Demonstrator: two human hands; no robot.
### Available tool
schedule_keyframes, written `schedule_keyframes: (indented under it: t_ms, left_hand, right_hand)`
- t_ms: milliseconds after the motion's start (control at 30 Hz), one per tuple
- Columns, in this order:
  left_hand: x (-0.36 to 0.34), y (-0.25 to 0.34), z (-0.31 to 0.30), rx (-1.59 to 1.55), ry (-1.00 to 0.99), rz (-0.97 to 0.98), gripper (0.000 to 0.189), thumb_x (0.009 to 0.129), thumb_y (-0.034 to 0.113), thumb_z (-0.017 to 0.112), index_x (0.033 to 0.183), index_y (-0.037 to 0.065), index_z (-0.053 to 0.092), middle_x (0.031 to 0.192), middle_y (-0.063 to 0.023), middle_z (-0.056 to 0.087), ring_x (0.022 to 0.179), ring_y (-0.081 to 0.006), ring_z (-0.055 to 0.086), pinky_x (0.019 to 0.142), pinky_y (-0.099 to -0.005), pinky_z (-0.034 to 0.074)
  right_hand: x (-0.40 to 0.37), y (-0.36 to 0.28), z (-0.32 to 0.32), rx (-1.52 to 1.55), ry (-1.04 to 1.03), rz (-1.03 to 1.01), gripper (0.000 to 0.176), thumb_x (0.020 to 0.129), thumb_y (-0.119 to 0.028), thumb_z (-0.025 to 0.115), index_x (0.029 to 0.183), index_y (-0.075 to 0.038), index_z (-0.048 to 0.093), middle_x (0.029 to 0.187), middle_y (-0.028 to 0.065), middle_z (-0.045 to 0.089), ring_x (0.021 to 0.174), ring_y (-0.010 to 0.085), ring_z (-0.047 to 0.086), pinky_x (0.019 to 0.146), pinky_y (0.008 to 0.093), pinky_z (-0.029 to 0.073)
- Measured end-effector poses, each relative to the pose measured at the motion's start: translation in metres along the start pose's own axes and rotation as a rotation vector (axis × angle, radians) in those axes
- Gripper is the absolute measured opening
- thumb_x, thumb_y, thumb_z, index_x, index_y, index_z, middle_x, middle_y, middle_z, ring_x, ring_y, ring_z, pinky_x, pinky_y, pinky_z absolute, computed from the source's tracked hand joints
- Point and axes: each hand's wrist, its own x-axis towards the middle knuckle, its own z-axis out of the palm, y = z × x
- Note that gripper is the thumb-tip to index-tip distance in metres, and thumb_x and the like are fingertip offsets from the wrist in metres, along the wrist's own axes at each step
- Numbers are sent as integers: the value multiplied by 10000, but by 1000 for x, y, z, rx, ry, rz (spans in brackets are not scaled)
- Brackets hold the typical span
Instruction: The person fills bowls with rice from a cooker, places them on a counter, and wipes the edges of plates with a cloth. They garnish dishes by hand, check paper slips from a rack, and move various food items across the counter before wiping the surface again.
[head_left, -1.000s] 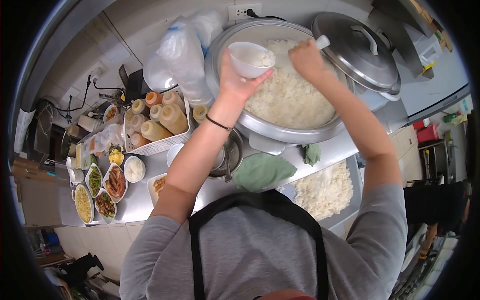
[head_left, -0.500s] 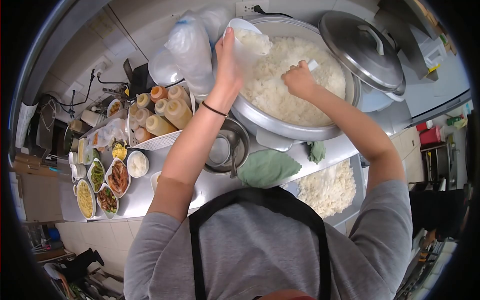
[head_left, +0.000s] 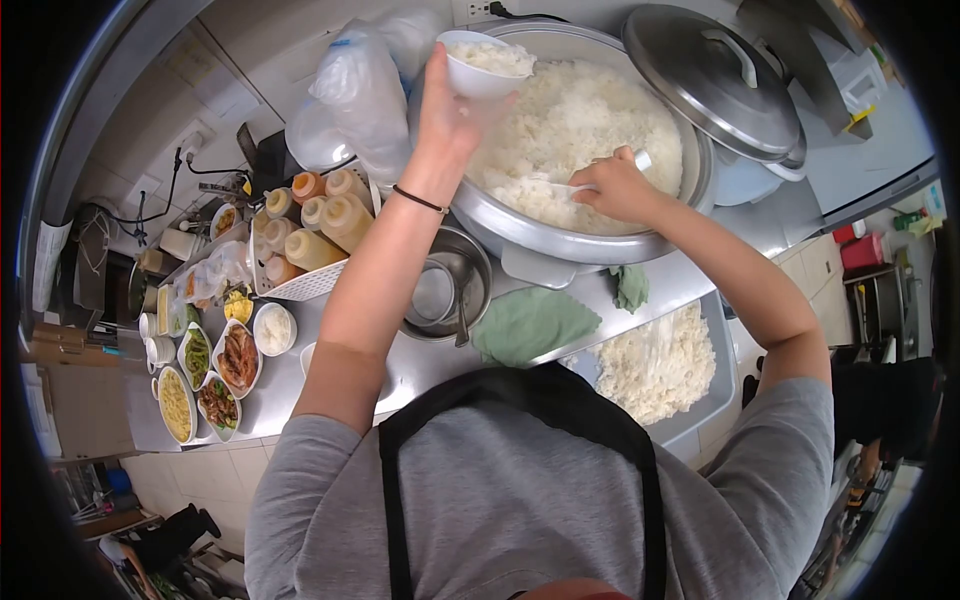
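Across the steel bench (head_left: 415,365), I have a wide pot (head_left: 590,247) as the largest thing, with a broad bed of cooked rice (head_left: 600,110) inside. Its metal lid (head_left: 700,80) sits off to the right, leaving the rice open to reach. Nearer me, a grey tray (head_left: 722,350) holds another large heap of rice, and left of the pot stands a basket (head_left: 305,287) of squeeze bottles. Filled food dishes (head_left: 240,357) are grouped farther left.

Over the pot's left edge, my left hand (head_left: 450,115) cradles the white bowl (head_left: 480,78), thumb against its side; the lower fingers are too blurred to place exactly. The right hand (head_left: 617,187) is closed around a white scoop (head_left: 642,160), its blade down in the rice near the pot's near side.

As I judge it, the bowl is largely filled, with rice rising above part of its rim. The scoop's rice is apart from it, and plenty remains in the pot.

I can read no brands or labels. The plastic bag (head_left: 360,95) has a blue marking, and the wall paper (head_left: 215,75) looks pale; neither gives legible words.
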Motion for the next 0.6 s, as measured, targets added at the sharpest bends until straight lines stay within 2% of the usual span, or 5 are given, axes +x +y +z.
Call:
schedule_keyframes:
  t_ms: [200,300,400,467,600]
  left_hand:
    - [-4,5,-6,-53,-68,0,588,854,469,395,1272,65,305,1286,-159,357,1185,-342,352,961,-518,308]
    - [-6,7,-9,-43,-127,3,582,868,454,369,1279,50,291,1297,-165,347,1189,-353,349,951,-530,325]
    - [-8,9,-9,-9,-147,1,581,876,450,348,1284,41,280,1299,-168,345,1185,-359,355,935,-534,348]
    - [-11,11,-9,18,-140,-42,561,884,436,336,1278,41,286,1296,-171,348,1176,-359,369,908,-528,382]
    - [-18,12,-7,53,-152,-63,547,878,423,371,1262,39,306,1284,-165,366,1165,-340,390,886,-514,408]
  right_hand:
    - [-36,9,-17,125,54,21,158,724,-195,601,851,-118,654,679,100,604,690,227,549,799,336,251]
    - [-45,19,-27,196,-11,72,186,716,-201,610,874,-113,653,719,104,618,721,221,555,839,339,234]
    - [-43,32,-35,259,-23,35,187,715,-184,613,873,-91,650,692,87,615,680,184,566,791,321,310]
    - [-39,38,-47,477,-230,257,179,719,-160,608,873,-77,648,642,51,601,612,143,562,676,279,385]
    - [-27,50,-69,558,-178,239,171,722,-143,606,871,-70,647,609,20,587,556,118,547,559,235,399]
